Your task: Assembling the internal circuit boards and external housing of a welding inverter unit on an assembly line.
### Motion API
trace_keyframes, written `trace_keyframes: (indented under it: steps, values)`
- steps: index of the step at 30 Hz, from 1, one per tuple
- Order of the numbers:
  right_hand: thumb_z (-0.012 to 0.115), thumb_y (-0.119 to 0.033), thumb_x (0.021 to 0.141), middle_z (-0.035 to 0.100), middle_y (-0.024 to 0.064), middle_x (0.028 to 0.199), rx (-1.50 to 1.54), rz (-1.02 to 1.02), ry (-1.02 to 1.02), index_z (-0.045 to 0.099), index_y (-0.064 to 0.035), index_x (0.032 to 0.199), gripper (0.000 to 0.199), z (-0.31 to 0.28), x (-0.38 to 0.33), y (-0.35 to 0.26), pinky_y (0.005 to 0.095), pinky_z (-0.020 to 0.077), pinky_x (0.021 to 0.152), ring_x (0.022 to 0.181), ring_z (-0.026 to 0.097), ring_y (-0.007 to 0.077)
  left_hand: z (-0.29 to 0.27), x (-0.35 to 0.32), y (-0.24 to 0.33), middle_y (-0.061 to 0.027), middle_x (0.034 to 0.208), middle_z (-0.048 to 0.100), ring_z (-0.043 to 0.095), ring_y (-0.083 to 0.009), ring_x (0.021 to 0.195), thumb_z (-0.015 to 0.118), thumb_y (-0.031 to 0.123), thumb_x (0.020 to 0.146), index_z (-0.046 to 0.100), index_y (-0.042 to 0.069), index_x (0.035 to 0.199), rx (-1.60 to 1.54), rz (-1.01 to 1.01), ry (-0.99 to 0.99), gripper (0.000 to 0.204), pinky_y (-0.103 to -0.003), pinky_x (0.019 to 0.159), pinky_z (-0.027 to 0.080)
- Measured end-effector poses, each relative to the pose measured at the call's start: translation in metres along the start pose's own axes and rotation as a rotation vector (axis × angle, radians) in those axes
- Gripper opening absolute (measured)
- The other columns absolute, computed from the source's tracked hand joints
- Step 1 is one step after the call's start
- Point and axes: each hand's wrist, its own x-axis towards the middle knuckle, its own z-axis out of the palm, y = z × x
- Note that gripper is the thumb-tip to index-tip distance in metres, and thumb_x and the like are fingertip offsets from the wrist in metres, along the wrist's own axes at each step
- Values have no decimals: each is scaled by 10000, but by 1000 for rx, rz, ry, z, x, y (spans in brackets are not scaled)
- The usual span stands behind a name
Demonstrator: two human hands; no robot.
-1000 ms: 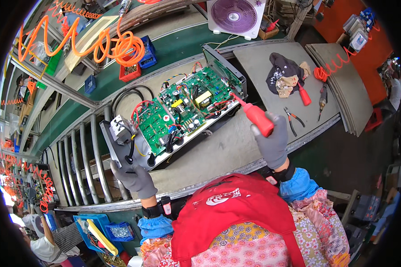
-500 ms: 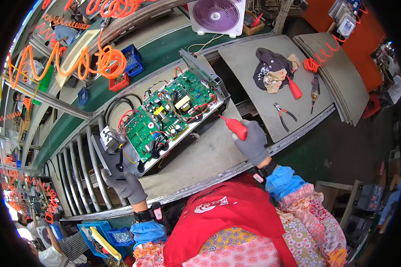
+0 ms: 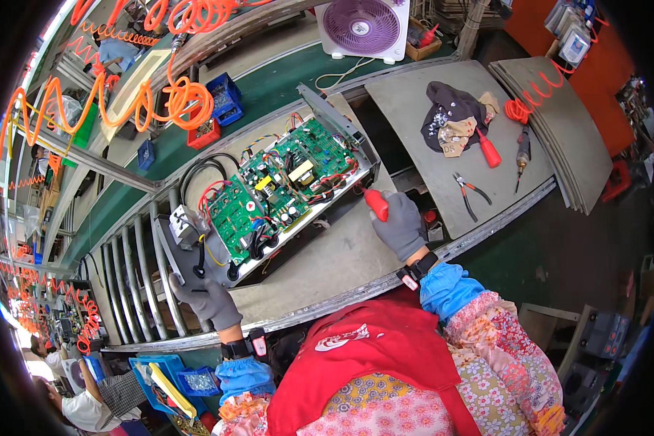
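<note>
A metal chassis [image 3: 277, 254] with green circuit boards [image 3: 309, 149], wires and black cables lies tilted across the bench in front of me. My right hand [image 3: 401, 227], in a grey glove, is closed around a red-handled screwdriver [image 3: 376, 205]. The screwdriver points at the chassis's near right corner; its tip is hard to make out against the edge there. At the near left corner, my left hand [image 3: 211, 304], also gloved, has its fingers bent against the chassis edge beside a white metal-cased part [image 3: 187, 224].
On a grey board to the right lie pliers [image 3: 469, 196], a dark cloth [image 3: 450, 116], another red-handled screwdriver [image 3: 489, 150] and a power driver [image 3: 522, 160]. Metal rollers [image 3: 144, 272] run at left. Orange coiled hoses [image 3: 185, 102] hang above. A purple fan [image 3: 361, 27] stands behind.
My right hand has moved forward and slightly left, bringing the screwdriver up to the chassis's right corner. My left hand stays at the left corner. The whole view has shifted slightly.
</note>
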Motion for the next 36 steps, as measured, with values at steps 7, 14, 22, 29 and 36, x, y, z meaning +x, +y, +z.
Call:
trace_keyframes:
  steps: [7, 14, 22, 29, 36]
  values:
    - [758, -194, 671, 569, 115, 879, -16, -66, 49, 586, -82, 1027, 411, 5, -1, -2, 443, 455, 691, 792, 581, 333, 2, -1, -8, -247, 1343, 508, 538, -362, 1224, 564, 34, 855, 310, 63, 1452, 157, 72, 71, 649, -414, 1001, 437]
    - [759, -174, 665, 569, 125, 865, -45, -13, -7, 585, -71, 1027, 415, -3, 4, 2, 454, 452, 673, 783, 577, 344, 7, -1, -11, -231, 1312, 551, 589, -359, 1166, 705, 149, 847, 375, 52, 1424, 155, 89, 120, 671, -416, 954, 470]
    - [767, -118, 654, 585, 145, 885, 102, -111, 105, 568, -27, 1041, 445, -143, 35, -75, 442, 481, 702, 800, 584, 340, -4, -3, -17, -223, 1415, 437, 480, -360, 1279, 546, -34, 775, 288, 25, 1466, 109, -42, -3, 740, -411, 1073, 377]
    - [782, -88, 634, 618, 151, 937, -56, -326, 169, 571, -21, 1056, 476, -125, 79, -106, 426, 490, 719, 812, 593, 333, -3, 1, -7, -173, 1092, 659, 605, -238, 691, 675, -15, 745, 451, 5, 1366, 237, 133, 105, 661, -351, 632, 497]
    - [774, -96, 619, 593, 130, 867, -129, -353, 127, 575, -36, 1056, 485, -101, 97, -114, 420, 464, 674, 766, 575, 324, -11, -8, -30, -173, 1161, 615, 625, -263, 915, 625, -13, 795, 374, 14, 1427, 87, -167, -113, 680, -344, 765, 492]
